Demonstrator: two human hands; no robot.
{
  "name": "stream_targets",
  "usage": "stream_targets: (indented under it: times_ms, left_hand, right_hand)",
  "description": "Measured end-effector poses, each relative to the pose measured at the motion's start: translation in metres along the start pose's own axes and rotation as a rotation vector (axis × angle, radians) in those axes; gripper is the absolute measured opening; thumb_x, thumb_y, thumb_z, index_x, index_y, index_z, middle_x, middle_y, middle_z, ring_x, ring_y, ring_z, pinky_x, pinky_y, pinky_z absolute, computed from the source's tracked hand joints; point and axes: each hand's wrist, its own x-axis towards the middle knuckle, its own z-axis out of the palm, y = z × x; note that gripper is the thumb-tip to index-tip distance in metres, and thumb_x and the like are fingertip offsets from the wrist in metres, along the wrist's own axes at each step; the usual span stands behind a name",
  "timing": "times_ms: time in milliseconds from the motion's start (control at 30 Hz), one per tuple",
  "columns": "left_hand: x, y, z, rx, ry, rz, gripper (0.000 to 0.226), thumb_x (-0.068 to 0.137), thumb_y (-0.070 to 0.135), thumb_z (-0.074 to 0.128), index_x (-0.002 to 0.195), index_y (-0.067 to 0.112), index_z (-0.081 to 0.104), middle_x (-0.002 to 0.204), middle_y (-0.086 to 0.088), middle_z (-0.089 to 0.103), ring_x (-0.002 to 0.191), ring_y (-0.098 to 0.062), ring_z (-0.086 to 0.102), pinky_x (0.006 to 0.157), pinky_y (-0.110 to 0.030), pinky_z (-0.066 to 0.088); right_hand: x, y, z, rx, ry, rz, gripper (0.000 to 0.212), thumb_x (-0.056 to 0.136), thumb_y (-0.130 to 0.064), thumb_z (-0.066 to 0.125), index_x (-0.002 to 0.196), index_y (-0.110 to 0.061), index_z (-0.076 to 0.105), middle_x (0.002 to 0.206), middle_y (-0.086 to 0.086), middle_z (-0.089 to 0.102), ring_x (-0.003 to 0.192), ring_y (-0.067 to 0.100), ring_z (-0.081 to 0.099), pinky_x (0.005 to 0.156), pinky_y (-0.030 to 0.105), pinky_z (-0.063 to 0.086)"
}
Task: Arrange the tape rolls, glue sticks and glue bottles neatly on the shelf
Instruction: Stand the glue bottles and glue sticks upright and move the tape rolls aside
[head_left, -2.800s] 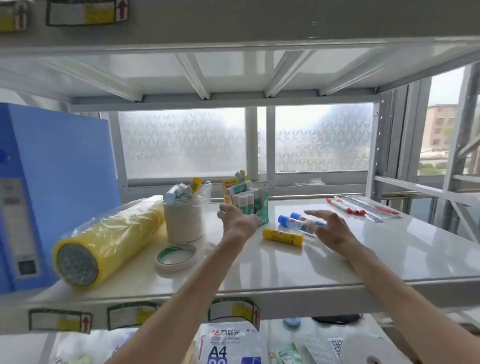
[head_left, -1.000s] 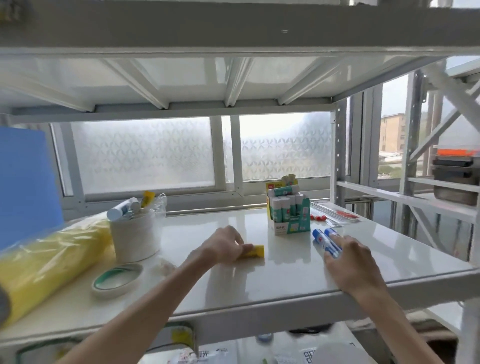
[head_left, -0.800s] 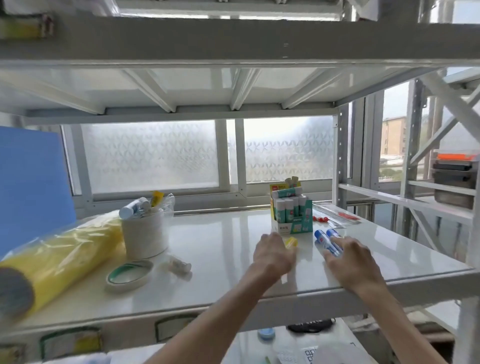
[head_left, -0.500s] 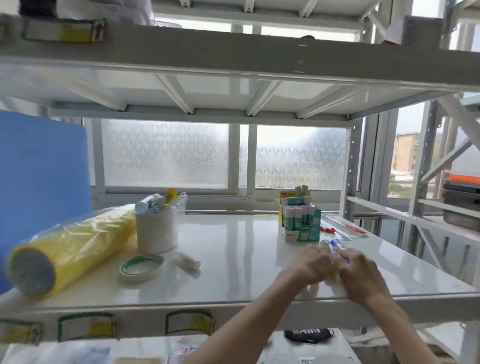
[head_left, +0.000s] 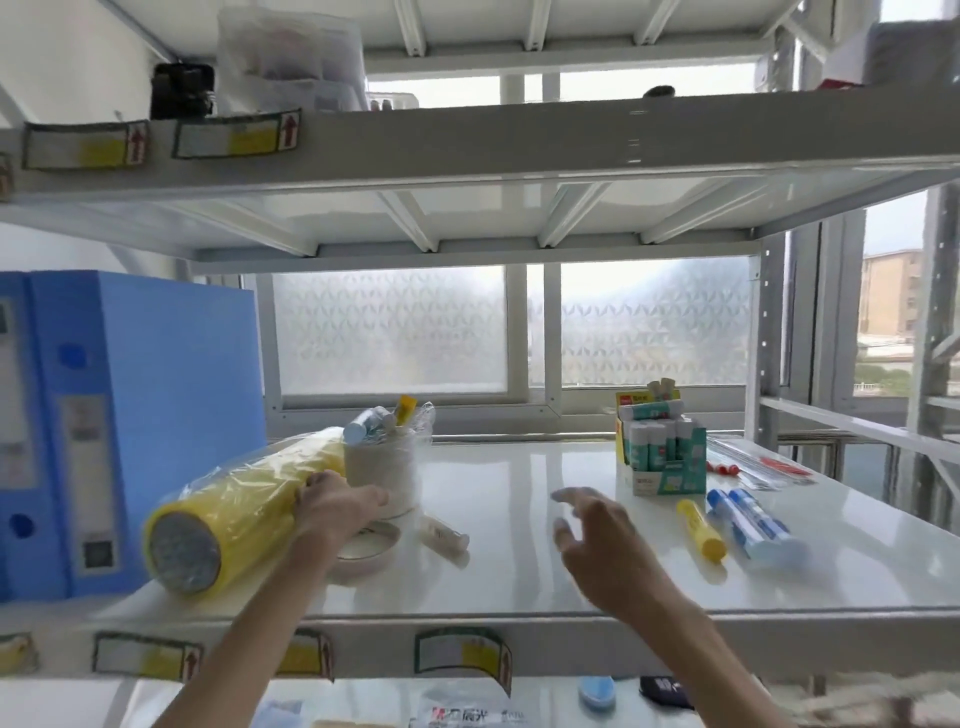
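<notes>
A yellow glue stick (head_left: 701, 530) lies beside two blue glue sticks (head_left: 753, 525) on the right of the white shelf (head_left: 519, 519). Behind them stands a green box of glue sticks (head_left: 662, 457). On the left lie a long yellow wrapped pack of tape rolls (head_left: 228, 514), a flat tape ring (head_left: 371, 545) and a small white glue stick (head_left: 444, 535). An upright white tape roll (head_left: 382, 467) has several glue sticks standing inside it. My left hand (head_left: 337, 512) reaches over the tape ring, fingers stretched toward the white roll and touching the yellow pack. My right hand (head_left: 597, 540) hovers mid-shelf, blurred, with spread fingers, holding nothing.
Blue binders (head_left: 104, 426) stand at the far left. Red pens (head_left: 727, 469) and a clear packet (head_left: 763, 465) lie at the back right. An upper shelf beam (head_left: 519, 150) runs overhead. Packets show on the level below.
Both hands left the yellow glue stick beside the blue ones. My left hand swung left to the tape rolls and my right hand followed toward the middle. The view tilted up.
</notes>
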Motion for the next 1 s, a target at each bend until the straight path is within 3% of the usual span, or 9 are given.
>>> stream_targets:
  times_ms: [67,133,233,367,467,667,833,1000]
  left_hand:
    - [0.011,0.004,-0.002,0.049,-0.033,0.033,0.076,0.081,0.037,0.074,0.137,-0.005,0.043,0.135,-0.018,0.053,0.122,-0.033,0.053,0.101,-0.036,0.045]
    - [0.017,0.008,0.002,0.067,-0.089,0.056,0.073,0.082,0.036,0.075,0.135,-0.004,0.045,0.135,-0.016,0.055,0.117,-0.030,0.055,0.098,-0.034,0.044]
    - [0.028,0.010,0.013,0.050,-0.105,0.067,0.082,0.077,0.043,0.079,0.136,-0.003,0.045,0.139,-0.016,0.053,0.125,-0.031,0.053,0.103,-0.035,0.043]
    - [0.041,0.014,0.023,0.090,-0.054,0.063,0.090,0.076,0.047,0.078,0.140,-0.006,0.042,0.140,-0.017,0.053,0.128,-0.031,0.053,0.105,-0.035,0.044]
    - [0.053,0.015,0.026,0.082,-0.034,0.060,0.092,0.070,0.050,0.080,0.138,-0.003,0.046,0.137,-0.016,0.056,0.125,-0.031,0.055,0.105,-0.037,0.046]
    - [0.057,0.038,0.048,0.075,-0.076,0.092,0.104,0.060,0.052,0.087,0.138,0.000,0.042,0.135,-0.010,0.058,0.128,-0.026,0.053,0.104,-0.032,0.045]
    - [0.044,0.072,0.096,0.055,-0.131,0.151,0.103,0.068,0.047,0.083,0.144,0.001,0.030,0.142,-0.009,0.050,0.135,-0.025,0.047,0.106,-0.029,0.042]
    - [0.026,0.100,0.140,0.042,-0.204,0.224,0.088,0.072,0.044,0.081,0.139,0.009,0.037,0.136,-0.009,0.055,0.128,-0.025,0.053,0.102,-0.030,0.045]
  right_hand:
    - [0.008,-0.033,0.034,0.073,-0.231,-0.086,0.049,0.097,-0.026,0.050,0.144,-0.018,0.044,0.150,0.001,0.046,0.136,0.018,0.046,0.111,0.030,0.035]
    - [0.014,-0.053,0.062,0.067,-0.305,-0.139,0.049,0.094,-0.027,0.049,0.143,-0.019,0.047,0.145,0.003,0.052,0.130,0.020,0.052,0.109,0.030,0.040]
    - [0.023,-0.064,0.079,0.021,-0.241,-0.133,0.040,0.089,-0.016,0.049,0.125,-0.016,0.066,0.125,0.009,0.067,0.110,0.025,0.064,0.094,0.027,0.051]
    - [0.025,-0.042,0.066,-0.128,-0.136,-0.117,0.036,0.087,-0.002,0.045,0.114,-0.006,0.070,0.113,0.015,0.066,0.101,0.029,0.064,0.085,0.031,0.053]
    - [0.025,-0.009,0.042,-0.291,-0.057,-0.048,0.033,0.089,0.001,0.045,0.114,-0.001,0.067,0.111,0.015,0.063,0.103,0.028,0.059,0.087,0.028,0.049]
    - [0.018,0.041,-0.001,-0.426,0.085,0.132,0.030,0.090,-0.009,0.050,0.111,-0.014,0.072,0.118,0.006,0.062,0.110,0.021,0.052,0.095,0.027,0.038]
    - [0.019,0.044,-0.003,-0.479,0.035,0.221,0.033,0.091,-0.017,0.049,0.119,-0.020,0.066,0.143,0.001,0.044,0.135,0.021,0.033,0.109,0.045,0.020]
    - [0.019,0.050,-0.004,-0.423,0.049,0.239,0.034,0.092,-0.020,0.047,0.122,-0.023,0.062,0.131,-0.001,0.055,0.127,0.021,0.043,0.107,0.042,0.027]
